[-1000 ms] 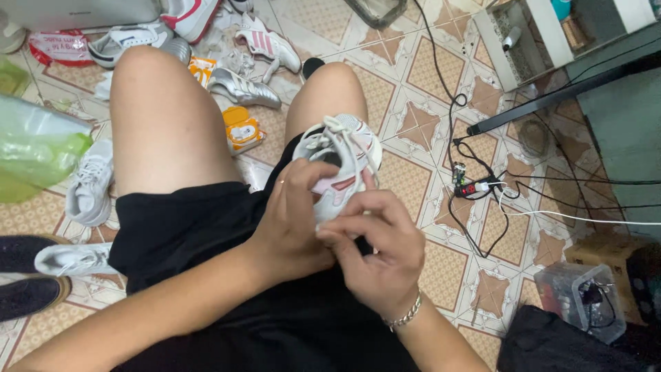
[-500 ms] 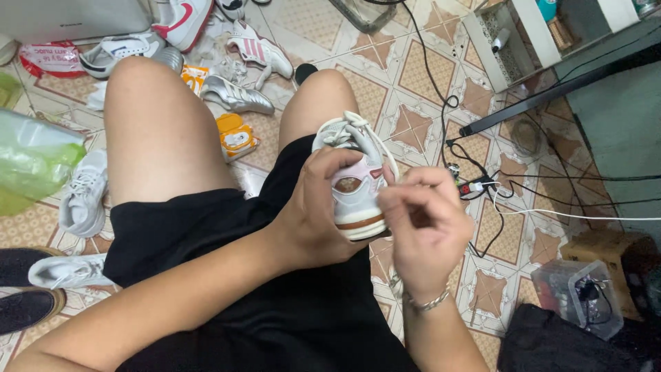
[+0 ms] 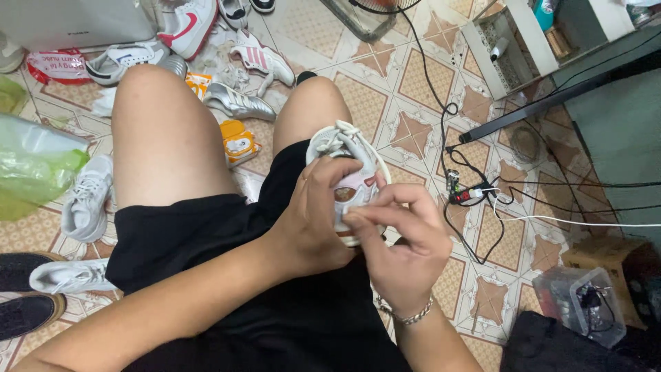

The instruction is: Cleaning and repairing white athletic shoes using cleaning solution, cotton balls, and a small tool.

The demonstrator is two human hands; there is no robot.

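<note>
Tiled floor (image 3: pixel 413 83) all round, strewn with shoes: a white and red sneaker (image 3: pixel 187 26) at the top, a striped one (image 3: pixel 260 58), a silver one (image 3: pixel 237 103), a grey-white one (image 3: pixel 86 200) by the green plastic bag (image 3: pixel 34 172). Cables and a power strip (image 3: pixel 465 195) trail off to the right. Centre of it all, a seated person in black shorts (image 3: pixel 227 275), with a small white sneaker (image 3: pixel 344 158) propped on the right thigh, toe pointing away. Left hand (image 3: pixel 313 220) is wrapped around the shoe's side, gripping it steady. Right hand (image 3: pixel 406 241) is pinched shut at the shoe's opening; whatever it grips is too small to tell. Looks like close work on the shoe's inside or tongue. The next move wants a firm hold and a careful fingertip pull.
</note>
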